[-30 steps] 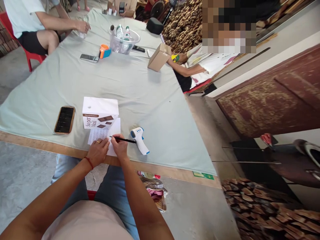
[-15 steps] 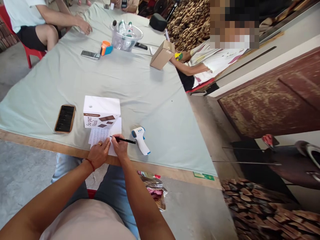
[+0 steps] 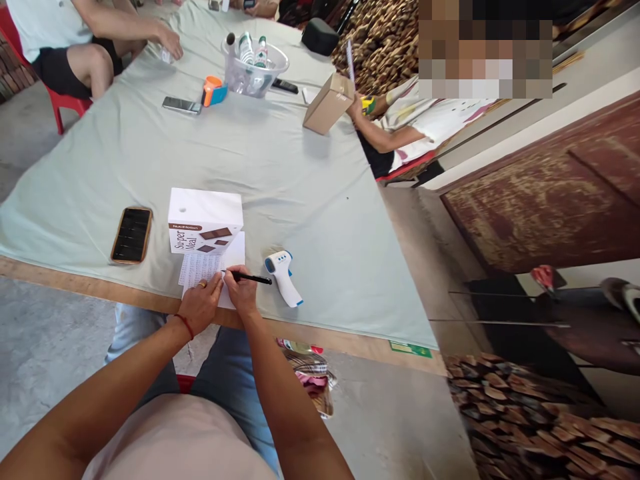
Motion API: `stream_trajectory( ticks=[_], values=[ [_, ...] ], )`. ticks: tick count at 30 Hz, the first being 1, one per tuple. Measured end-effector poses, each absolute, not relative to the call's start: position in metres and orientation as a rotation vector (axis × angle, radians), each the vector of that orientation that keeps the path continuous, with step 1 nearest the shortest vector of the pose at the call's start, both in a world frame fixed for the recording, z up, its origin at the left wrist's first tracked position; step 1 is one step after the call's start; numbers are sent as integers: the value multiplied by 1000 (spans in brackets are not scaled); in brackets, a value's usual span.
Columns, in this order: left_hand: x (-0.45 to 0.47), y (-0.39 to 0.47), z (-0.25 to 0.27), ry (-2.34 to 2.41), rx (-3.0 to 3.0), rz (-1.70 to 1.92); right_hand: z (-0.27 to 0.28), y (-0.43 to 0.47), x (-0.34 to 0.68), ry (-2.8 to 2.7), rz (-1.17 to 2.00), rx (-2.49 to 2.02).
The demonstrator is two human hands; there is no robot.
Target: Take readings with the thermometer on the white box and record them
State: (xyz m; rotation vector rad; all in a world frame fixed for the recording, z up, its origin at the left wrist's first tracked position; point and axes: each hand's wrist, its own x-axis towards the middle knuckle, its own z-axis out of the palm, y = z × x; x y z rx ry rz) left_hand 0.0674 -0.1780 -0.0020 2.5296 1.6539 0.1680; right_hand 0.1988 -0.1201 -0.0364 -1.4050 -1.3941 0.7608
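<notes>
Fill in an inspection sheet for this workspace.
Surface: wrinkled pale green cloth over a wood-edged table.
Job's things: printed sheet and white sheet by the near edge; black pen.
Clutter: phone left of the sheets, white box behind them, thermometer gun right; cardboard box and basin of bottles farther off.
Hands: left hand rests on the sheets; right hand holds the pen, tip at the white sheet.
Cables: thin lines far right; cannot tell whether cables.
Surroundings: seated people upper left and right; split wood lower right.
</notes>
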Motion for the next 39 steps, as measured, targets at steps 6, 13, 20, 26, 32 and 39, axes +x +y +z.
stream_trajectory(
  ticks=[6,13,20,26,32,39],
  values=[
    [67,-178,-1,1646,2516,192,-34,-121,199,-1389,768,-1412],
    [66,-178,-3,1631,2531,211,-37,-120,199,-1333,772,-1425],
    [67,-177,0,1639,2529,184,-38,-119,199,-1360,758,-1423],
    [67,-177,-1,1643,2552,174,-35,-120,198,-1369,750,-1414],
    [68,-176,1,1641,2535,166,-34,-121,199,-1364,760,-1399],
    [70,-176,4,1645,2489,107,-36,-120,199,-1337,772,-1385]
  ],
)
